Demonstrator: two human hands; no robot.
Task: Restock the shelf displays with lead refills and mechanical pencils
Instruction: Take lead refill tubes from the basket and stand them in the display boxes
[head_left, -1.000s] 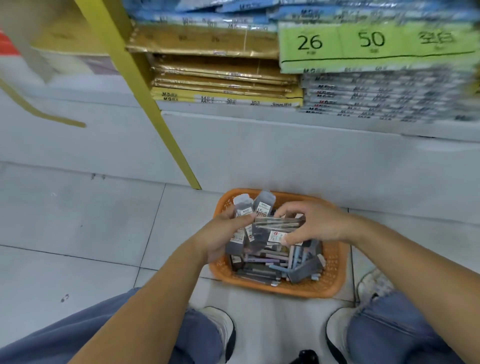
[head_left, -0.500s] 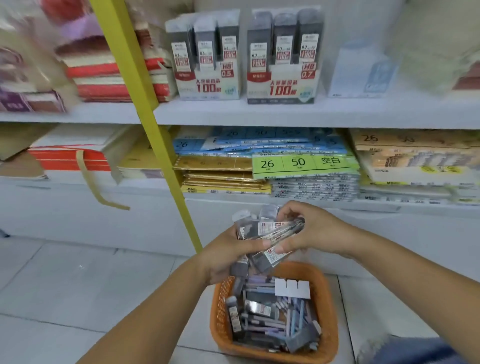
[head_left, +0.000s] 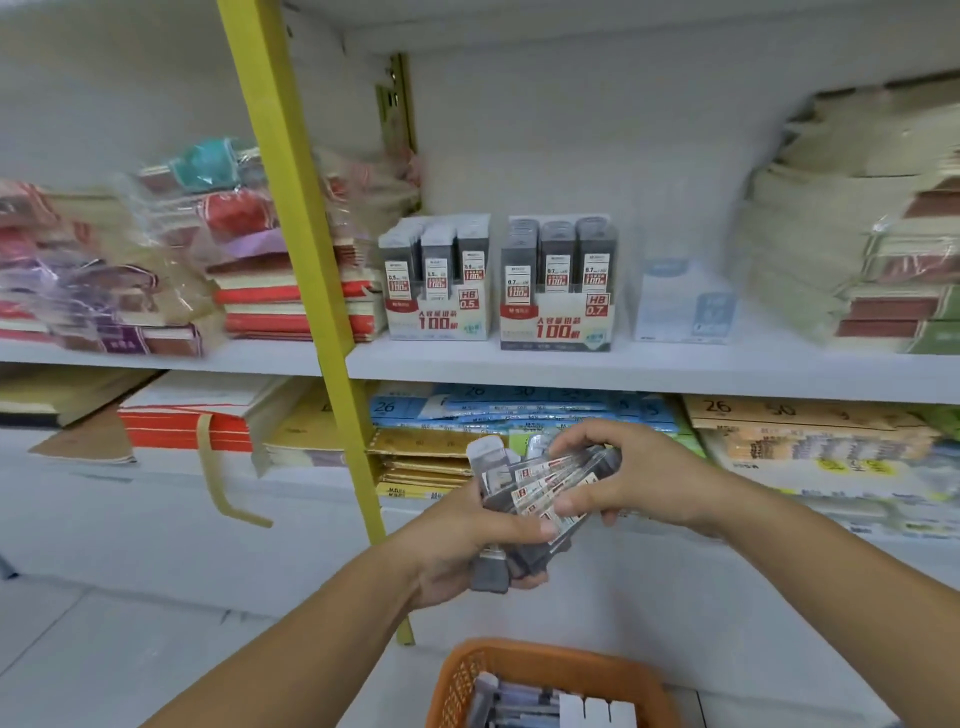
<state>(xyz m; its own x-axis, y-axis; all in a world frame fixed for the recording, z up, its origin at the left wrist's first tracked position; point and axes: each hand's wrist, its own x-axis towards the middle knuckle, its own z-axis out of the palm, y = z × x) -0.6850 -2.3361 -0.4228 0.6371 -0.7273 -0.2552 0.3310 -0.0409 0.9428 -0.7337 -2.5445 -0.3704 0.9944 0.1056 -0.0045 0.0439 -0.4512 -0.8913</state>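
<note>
While fanned just below the shelf (head_left: 649, 371) front edge: refills (head_left: 540, 488) gripped two-handed, left hand (head_left: 452, 540) curled round the lower ends, right hand (head_left: 634, 478) pinching the tops. Likely light, stiff, slick cases — apt to slide apart. Best pinched singly by the flat sides. Displays (head_left: 558, 317) mid-shelf.

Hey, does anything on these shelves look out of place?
A tan strap hangs loose from the red-and-white box on the lower left shelf, curling down past its edge.
</note>
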